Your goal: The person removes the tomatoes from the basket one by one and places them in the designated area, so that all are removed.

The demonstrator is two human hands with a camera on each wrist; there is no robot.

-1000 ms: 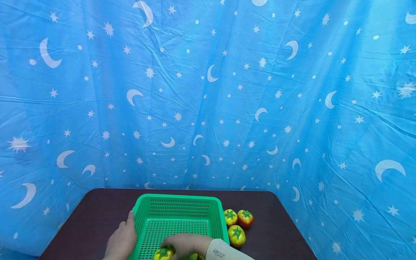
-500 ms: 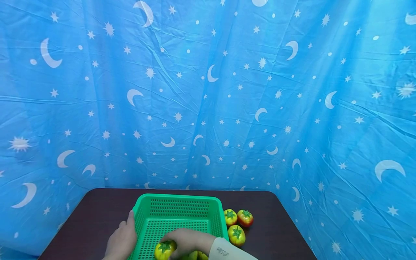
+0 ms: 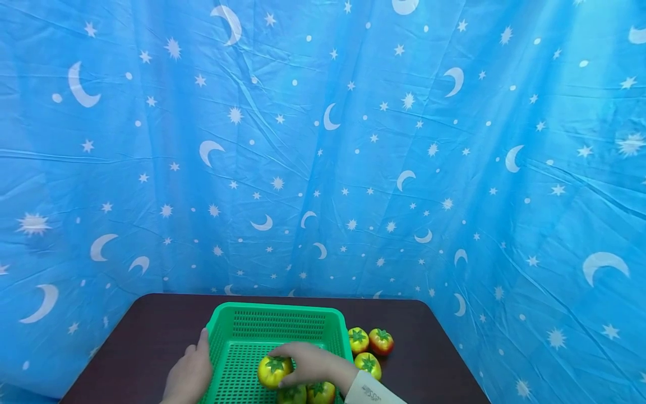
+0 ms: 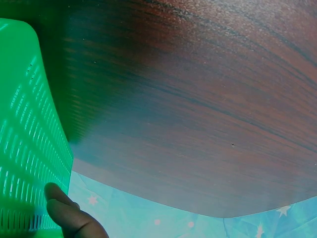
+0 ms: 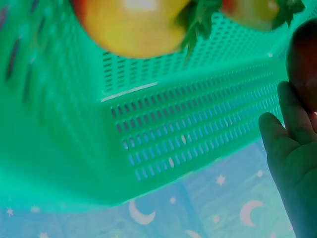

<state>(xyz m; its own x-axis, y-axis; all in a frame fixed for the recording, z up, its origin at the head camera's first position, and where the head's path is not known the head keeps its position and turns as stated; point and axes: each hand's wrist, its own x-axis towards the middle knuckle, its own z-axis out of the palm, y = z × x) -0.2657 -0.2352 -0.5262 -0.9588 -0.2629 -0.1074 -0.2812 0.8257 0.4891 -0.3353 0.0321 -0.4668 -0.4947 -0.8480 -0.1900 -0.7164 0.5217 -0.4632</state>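
Observation:
My right hand (image 3: 310, 365) grips a yellow tomato (image 3: 273, 372) with a green leafy top, over the near part of the green basket (image 3: 280, 307). Below that hand, two more tomatoes (image 3: 321, 391) show inside the basket near its front. In the right wrist view, my fingers (image 5: 292, 119) lie against the darkly shaded held tomato (image 5: 304, 64), and another tomato (image 5: 138, 25) shows large at the top. My left hand (image 3: 189, 370) rests along the basket's left side; in the left wrist view its fingers (image 4: 74, 215) touch the slotted outer wall.
Three yellow-red tomatoes (image 3: 368, 366) stand on the dark wooden table (image 3: 419, 348) just right of the basket. A blue curtain (image 3: 323, 168) with white moons and stars hangs behind the table and along its sides.
My right hand has lifted the tomato and moved it farther from me and slightly right, uncovering two tomatoes in the basket. The left hand has stayed at the basket's side.

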